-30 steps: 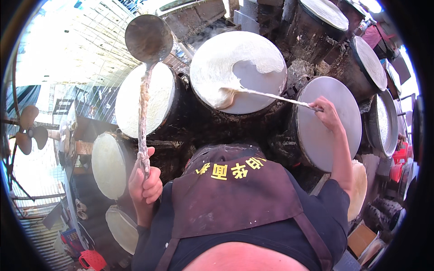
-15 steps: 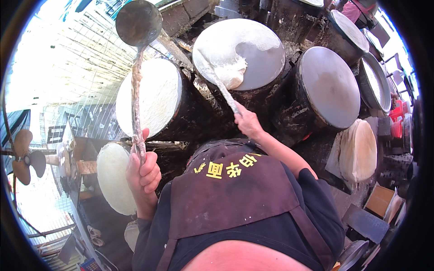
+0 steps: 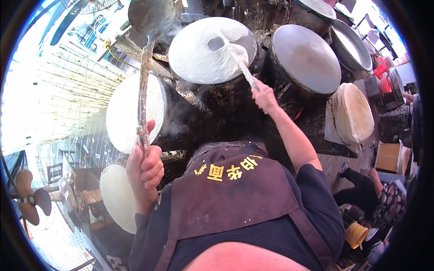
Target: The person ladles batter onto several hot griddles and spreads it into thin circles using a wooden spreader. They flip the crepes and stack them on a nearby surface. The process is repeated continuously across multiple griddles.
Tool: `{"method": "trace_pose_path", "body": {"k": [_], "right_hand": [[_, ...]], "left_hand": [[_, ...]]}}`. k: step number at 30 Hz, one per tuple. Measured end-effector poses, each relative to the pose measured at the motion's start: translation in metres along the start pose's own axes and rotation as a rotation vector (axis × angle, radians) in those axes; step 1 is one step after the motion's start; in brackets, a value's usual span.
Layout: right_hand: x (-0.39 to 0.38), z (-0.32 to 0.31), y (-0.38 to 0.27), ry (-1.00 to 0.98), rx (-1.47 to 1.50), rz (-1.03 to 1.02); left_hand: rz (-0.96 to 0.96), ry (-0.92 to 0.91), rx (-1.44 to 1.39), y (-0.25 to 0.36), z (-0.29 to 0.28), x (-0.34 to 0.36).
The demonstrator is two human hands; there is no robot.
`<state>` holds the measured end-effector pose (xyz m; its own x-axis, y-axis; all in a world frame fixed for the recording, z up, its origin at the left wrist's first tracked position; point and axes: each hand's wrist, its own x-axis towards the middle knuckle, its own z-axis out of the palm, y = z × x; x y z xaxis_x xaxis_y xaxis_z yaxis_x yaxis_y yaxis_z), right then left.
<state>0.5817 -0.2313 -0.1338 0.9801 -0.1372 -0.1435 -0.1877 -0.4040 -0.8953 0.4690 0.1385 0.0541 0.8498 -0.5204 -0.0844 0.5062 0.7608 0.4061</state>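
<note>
My left hand (image 3: 147, 174) is closed round the crusted handle of a long ladle (image 3: 145, 74), its dark round bowl raised at the top of the view. My right hand (image 3: 266, 96) grips a batter-coated spreader (image 3: 245, 72), whose far end sits in white batter (image 3: 194, 58) on a round griddle (image 3: 216, 44). The batter covers most of that surface, with a bare grey patch near the middle. Thicker batter lies at the spreader's head. Left of it, another round griddle carries a thin white sheet (image 3: 132, 113), partly behind the ladle handle.
To the right stands a bare grey griddle (image 3: 307, 58) on a dark drum. A stack of pale round sheets (image 3: 353, 115) lies beyond it. A pale round sheet (image 3: 118, 196) is at lower left near a fan (image 3: 31, 197). A person (image 3: 389, 198) is at far right, by a yellow bucket (image 3: 356, 235).
My right hand has swung right with the spreader, and the batter now covers more of the griddle. The left hand still holds the ladle up. A person has come into view at right.
</note>
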Motion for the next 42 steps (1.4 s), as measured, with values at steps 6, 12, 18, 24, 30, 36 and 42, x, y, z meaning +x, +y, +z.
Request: {"method": "trace_pose_path", "body": {"k": [6,12,18,24,30,36,42], "right_hand": [[-0.028,0.004,0.039,-0.119,-0.29,-0.352],[0.034,-0.057,0.045,-0.015,-0.293,-0.317],[0.034,-0.054,0.039,-0.012,-0.342,-0.391],[0.091,-0.07,0.043,0.034,-0.485,-0.377],[0.101,-0.068,0.031,-0.013,-0.49,-0.431],[0.167,-0.067,0.033,0.059,-0.568,-0.356],[0.164,-0.053,0.014,0.004,-0.255,-0.391]], "left_hand": [[0.007,-0.009,-0.052,-0.012,0.004,0.008],[0.06,0.082,-0.08,-0.032,0.016,0.025],[0.117,0.17,-0.066,-0.042,0.037,0.034],[0.081,0.19,-0.072,-0.043,0.045,0.054],[0.081,0.245,-0.052,-0.05,0.057,0.064],[0.097,0.305,-0.01,-0.058,0.072,0.08],[0.079,0.274,0.073,-0.06,0.076,0.079]]}}
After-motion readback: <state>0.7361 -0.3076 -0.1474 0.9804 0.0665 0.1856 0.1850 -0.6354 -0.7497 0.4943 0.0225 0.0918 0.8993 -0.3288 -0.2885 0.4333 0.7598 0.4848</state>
